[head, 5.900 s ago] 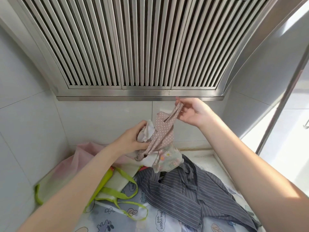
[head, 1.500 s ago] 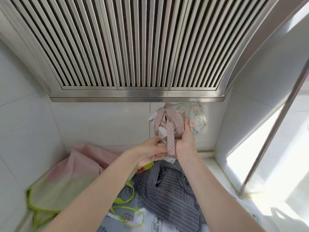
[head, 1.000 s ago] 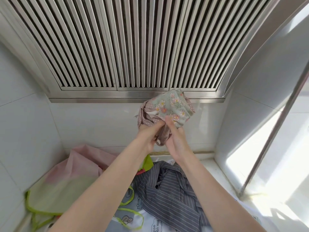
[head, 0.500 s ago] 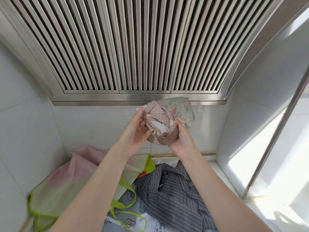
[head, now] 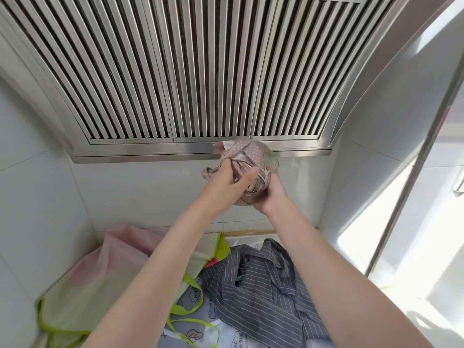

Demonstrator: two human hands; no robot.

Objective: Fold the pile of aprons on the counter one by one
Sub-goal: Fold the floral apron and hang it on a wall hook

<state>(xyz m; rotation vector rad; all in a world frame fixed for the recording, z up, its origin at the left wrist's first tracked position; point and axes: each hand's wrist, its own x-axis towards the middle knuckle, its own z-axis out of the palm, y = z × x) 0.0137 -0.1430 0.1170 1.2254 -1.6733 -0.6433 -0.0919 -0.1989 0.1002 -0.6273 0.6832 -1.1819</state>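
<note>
My right hand [head: 270, 194] cups the bundle [head: 247, 167] from below, fingers closed around its underside, and holds it up in front of the hood [head: 175, 71], well above the counter. My left hand [head: 226, 177] sits on the near side of it, fingers half spread; a dotted strap [head: 241, 149] crosses the top, and I judge I am winding or tucking it, though I cannot tell whether the fingertips pinch the strap end. To do this well I should keep the right grip firm so the folds inside do not slip, pull the strap snug and flat, and tuck its loose end under a wrap, or the roll will spring open once set down. Below, the striped apron [head: 258, 285], the green-edged one [head: 82, 295] and the printed one [head: 200, 320] lie in a heap, not yet folded.
</note>
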